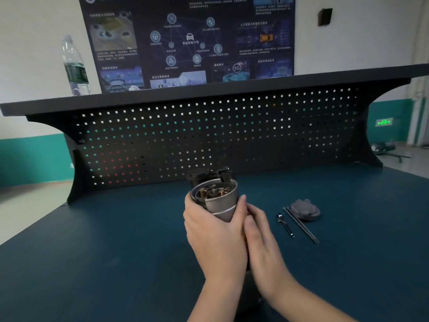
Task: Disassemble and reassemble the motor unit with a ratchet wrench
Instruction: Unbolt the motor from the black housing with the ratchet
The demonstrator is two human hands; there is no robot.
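The motor unit is a grey metal cylinder with its end cap off, so the brushes and shaft show at its open top. My left hand grips the cylinder from the left and below. My right hand lies against its lower right side, fingers pressed along it; how they hold is partly hidden. The removed end cap lies on the blue bench to the right. Beside it lie two long bolts and a small ratchet wrench.
A black perforated back panel stands behind the blue bench top. A water bottle stands on the shelf above at the left. A dark poster hangs on the wall.
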